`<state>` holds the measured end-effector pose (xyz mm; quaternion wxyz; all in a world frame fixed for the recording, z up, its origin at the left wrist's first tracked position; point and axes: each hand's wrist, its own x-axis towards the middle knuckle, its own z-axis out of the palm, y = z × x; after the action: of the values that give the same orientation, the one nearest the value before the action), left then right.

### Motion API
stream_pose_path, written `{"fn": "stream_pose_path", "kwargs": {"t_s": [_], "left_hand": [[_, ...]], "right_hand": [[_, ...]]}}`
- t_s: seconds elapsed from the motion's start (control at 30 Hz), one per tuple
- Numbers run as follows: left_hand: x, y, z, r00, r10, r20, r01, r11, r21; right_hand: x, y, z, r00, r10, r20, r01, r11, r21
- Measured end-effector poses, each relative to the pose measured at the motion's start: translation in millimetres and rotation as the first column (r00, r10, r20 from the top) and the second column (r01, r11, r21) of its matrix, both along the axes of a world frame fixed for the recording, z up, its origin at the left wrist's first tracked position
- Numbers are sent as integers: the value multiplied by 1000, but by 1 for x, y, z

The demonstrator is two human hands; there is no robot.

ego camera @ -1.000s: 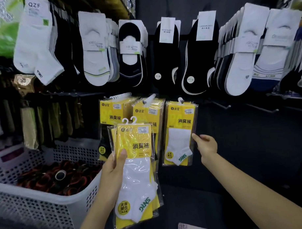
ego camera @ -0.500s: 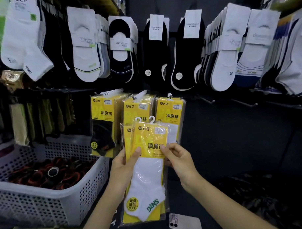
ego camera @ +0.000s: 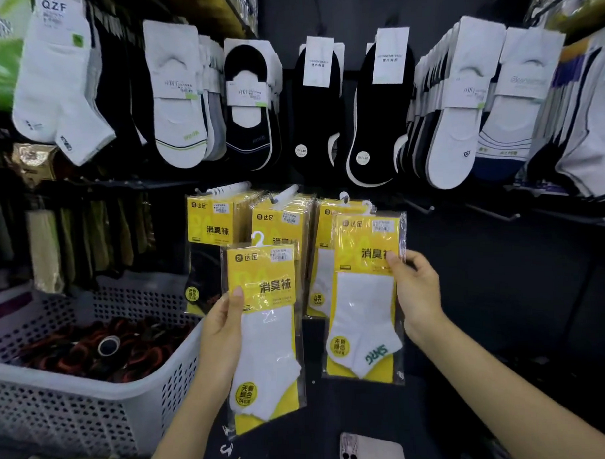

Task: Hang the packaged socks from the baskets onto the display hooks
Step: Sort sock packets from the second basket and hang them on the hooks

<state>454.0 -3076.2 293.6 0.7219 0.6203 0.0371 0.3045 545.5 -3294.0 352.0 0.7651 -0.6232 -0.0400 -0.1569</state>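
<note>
Likely light, slick yellow film-wrapped sock packets point(ego camera: 265, 337), pinched by left hand point(ego camera: 219, 335) and right hand point(ego camera: 417, 295) beside the white perforated basket point(ego camera: 94, 382), suit card-top grips.

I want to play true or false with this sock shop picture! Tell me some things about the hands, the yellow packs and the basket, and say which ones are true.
1. The left hand holds the left pack and the right hand holds the right pack, both yellow. True.
2. The socks inside both held packs are black. False: they are white.
3. The white basket sits on the person's right. False: it is on the left.
4. A phone lies lower in the picture than the right pack. True.
</note>
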Motion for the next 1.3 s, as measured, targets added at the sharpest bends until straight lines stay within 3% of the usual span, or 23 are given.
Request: {"fn": "stream_pose_path", "kwargs": {"t_s": [0.3,0.7,0.87,1.03,1.17,1.3], "left_hand": [[4,7,-5,1000,14,3,-14,999,-36],[10,11,-5,999,21,-49,-23,999,-44],[12,6,-5,998,22,-64,-23,1000,-15],[13,-9,-4,998,-38,-50,37,999,-5],[13,-25,-5,992,-121,-31,121,993,3],[12,-39,-3,987,-163,-17,163,987,15]], "right_hand": [[38,18,14,999,13,36,-9,991,-130],[93,34,-12,970,-175,-167,163,983,-82],[82,23,-34,941,-262,-216,237,962,-134],[32,28,-43,978,61,-200,-91,985,-147],[-14,40,-42,911,380,-159,-402,904,-146],[-34,45,-43,884,453,-116,-462,884,-70]]}}
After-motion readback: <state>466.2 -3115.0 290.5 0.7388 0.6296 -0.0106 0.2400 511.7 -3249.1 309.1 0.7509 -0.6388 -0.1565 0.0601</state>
